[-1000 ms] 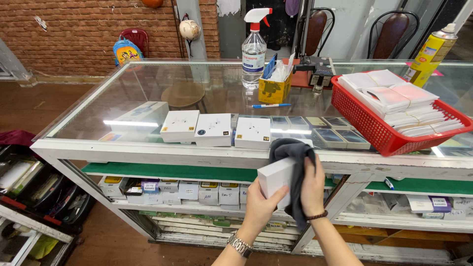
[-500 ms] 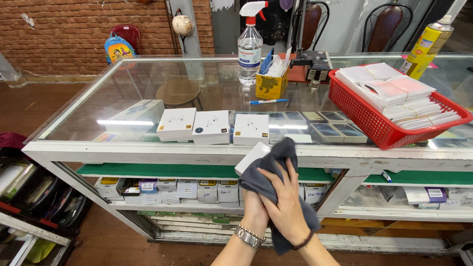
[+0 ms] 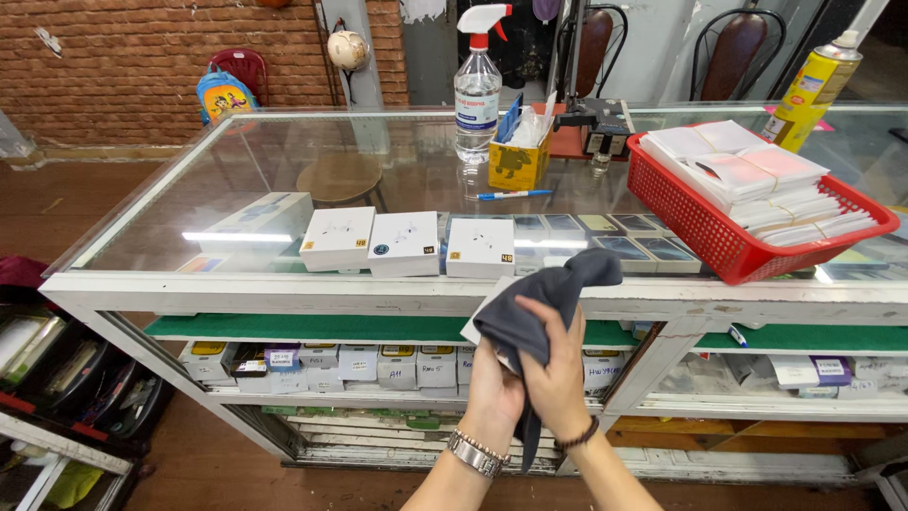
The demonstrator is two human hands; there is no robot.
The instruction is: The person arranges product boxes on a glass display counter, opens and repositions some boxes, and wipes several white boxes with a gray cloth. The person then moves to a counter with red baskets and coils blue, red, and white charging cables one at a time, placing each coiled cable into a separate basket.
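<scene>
Behind white boxes point(image 3: 407, 241) on glass, both hands point(image 3: 530, 378) grip a cloth-wrapped white box point(image 3: 484, 317).

The white box point(image 3: 480, 317) is a small rectangular carton, held in the air in front of the front edge of the glass worktop point(image 3: 284, 170), tilted with its upper corner toward 11 o'clock. Only its upper-left edge and corner are visible; the remainder is covered. The grey cloth point(image 3: 541, 308) is soft and crumpled. It is draped over the box, with one bunched end rising toward 1 o'clock and a narrow tail hanging down toward 6 o'clock between the wrists.
</scene>
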